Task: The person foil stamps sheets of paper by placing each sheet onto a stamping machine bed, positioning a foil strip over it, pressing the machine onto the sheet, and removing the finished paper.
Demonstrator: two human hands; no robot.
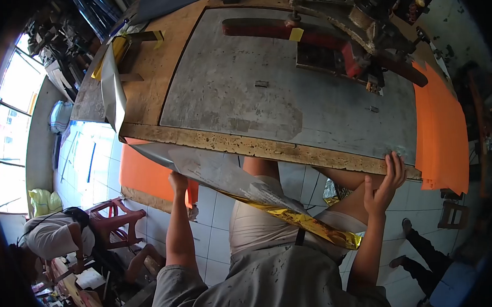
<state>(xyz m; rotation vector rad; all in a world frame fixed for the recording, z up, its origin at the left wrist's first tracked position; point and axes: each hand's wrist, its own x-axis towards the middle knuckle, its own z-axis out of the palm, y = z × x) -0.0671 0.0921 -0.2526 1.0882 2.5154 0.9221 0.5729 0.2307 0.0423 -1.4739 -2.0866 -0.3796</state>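
Observation:
My left hand (178, 181) is closed below the front-left table edge, between a stack of orange sheets (145, 168) and a long foil film. What its fingers pinch is hidden. Silver on one face and gold on the other, the foil film (225, 173) hangs along the table front and trails across my lap. At the front-right corner, my right hand (387, 184) rests its fingertips on the grey board (232, 93), thumb apart, holding nothing. Close to it lie fanned orange sheets (440, 128) at the table's right side.
A heavy machine with a red and black metal arm (328, 34) stands over the board's back right. More silver and gold foil (113, 88) drapes at the left. A red plastic stool (117, 219) and another person (57, 233) are at lower left; another person's legs (426, 261) show lower right.

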